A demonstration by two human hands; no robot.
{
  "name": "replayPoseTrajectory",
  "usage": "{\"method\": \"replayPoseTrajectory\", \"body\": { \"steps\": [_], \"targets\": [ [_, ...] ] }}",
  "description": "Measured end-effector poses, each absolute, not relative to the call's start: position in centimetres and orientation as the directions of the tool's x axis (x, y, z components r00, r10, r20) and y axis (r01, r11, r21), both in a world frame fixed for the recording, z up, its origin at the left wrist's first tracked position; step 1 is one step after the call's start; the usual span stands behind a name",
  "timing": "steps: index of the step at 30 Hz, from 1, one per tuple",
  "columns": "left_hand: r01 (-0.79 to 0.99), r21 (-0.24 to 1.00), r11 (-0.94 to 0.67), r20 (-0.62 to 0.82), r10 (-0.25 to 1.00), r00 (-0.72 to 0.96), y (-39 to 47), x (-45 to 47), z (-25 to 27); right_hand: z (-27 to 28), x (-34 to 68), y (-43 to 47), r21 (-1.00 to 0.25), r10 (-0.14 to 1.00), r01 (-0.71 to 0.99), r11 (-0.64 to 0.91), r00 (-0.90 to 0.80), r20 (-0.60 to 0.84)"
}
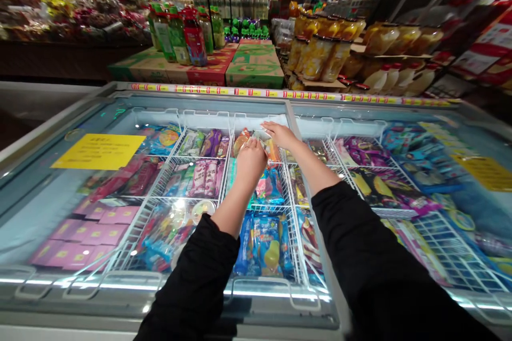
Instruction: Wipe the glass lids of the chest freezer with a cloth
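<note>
My left hand [252, 157] is over the middle column of a chest freezer [316, 97], with its fingers curled in. Whether something small is pinched in them is hidden. Just to its right and a little farther back, my right hand [279, 134] reaches out with fingers stretched and held low, near the freezer's centre frame bar [294, 123]. Around and under both hands are wrapped ice creams [241, 139] in a white wire basket. Blue ice-cream packs [267, 242] lie nearer to me. I cannot tell whether the hands touch the glass.
A yellow paper notice [98, 151] is on the left glass. Pink boxes [90, 234] fill the left front basket; dark purple packs [364, 152] lie to the right. Behind the freezer stand juice bottles [172, 37] on cartons [255, 64] and jars of fruit [320, 58].
</note>
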State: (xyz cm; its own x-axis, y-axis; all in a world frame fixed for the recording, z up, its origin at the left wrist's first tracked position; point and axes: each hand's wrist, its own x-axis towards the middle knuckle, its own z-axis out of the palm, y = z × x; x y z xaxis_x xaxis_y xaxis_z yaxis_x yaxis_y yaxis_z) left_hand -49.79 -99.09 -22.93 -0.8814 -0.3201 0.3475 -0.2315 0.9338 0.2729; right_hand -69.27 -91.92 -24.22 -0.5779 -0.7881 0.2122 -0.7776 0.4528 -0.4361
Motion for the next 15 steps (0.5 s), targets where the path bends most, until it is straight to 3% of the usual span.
{"method": "replayPoseTrajectory", "body": {
  "steps": [7, 15],
  "targets": [
    [-0.186, 0.216, 0.959, 0.287, -0.244, -0.926, -99.7, -49.4, -22.9, -24.4, -67.9, -87.6, -0.49, -0.851, -0.803, 0.339, -0.484, 0.204],
    [-0.131, 0.225, 0.965, 0.252, -0.188, -0.949, -98.0, -41.9, -24.2, -24.4, -69.5, -88.9, -0.459, -0.743, -0.748, 0.48, -0.624, 0.241]
  ]
}}
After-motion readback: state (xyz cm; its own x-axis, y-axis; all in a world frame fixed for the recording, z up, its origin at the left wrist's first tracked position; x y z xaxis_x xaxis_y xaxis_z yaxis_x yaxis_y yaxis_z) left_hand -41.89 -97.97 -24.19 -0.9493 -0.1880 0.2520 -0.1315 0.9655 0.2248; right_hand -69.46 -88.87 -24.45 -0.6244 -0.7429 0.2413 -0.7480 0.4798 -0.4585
